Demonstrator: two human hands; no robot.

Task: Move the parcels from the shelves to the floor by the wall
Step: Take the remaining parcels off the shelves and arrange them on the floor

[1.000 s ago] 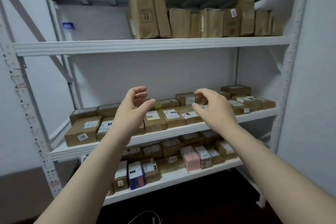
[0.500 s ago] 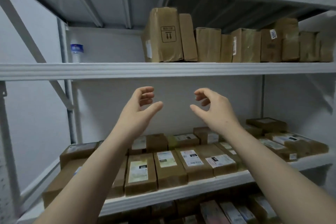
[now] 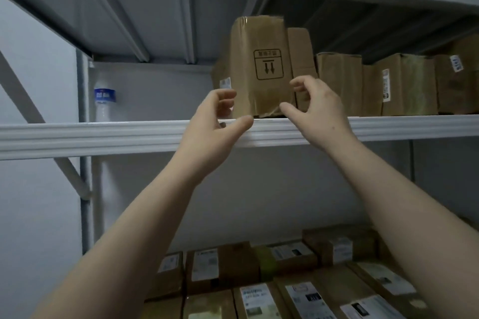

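At the shelf point(image 3: 103, 134) edge, the box point(image 3: 261, 65) stands between your left hand point(image 3: 215, 122) and right hand point(image 3: 318, 109).
Both are raised, fingers half-curled, gripping nothing.

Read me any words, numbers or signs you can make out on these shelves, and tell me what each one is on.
Tall box: a framed sign with two arrows pointing down; the characters above them are blurred.
Water bottle: blue label, white print unreadable.
Stickers on the lower parcels: too blurred to read.
No word reads clearly.
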